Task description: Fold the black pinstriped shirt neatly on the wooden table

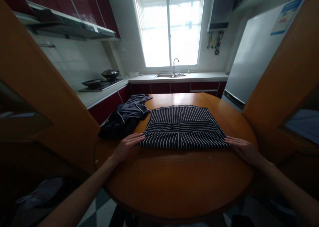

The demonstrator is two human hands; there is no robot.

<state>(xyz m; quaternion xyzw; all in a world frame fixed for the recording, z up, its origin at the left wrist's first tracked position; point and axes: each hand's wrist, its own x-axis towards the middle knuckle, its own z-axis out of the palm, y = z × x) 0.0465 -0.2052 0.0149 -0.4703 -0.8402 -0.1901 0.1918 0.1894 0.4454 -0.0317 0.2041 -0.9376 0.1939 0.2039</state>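
Note:
A dark striped garment point(183, 126) lies folded flat on the round wooden table point(179, 180). My left hand point(127, 145) rests with fingers stretched out at the garment's near left corner, touching its edge. At the near right corner my right hand point(243, 149) lies flat, fingertips touching the fabric. Neither hand holds anything.
A crumpled dark garment point(126, 118) lies at the table's left edge. Behind are a counter with a stove and pans point(99, 82), a sink with tap point(172, 75) under the window, and a fridge point(251, 57) to the right. Wooden panels stand at both sides.

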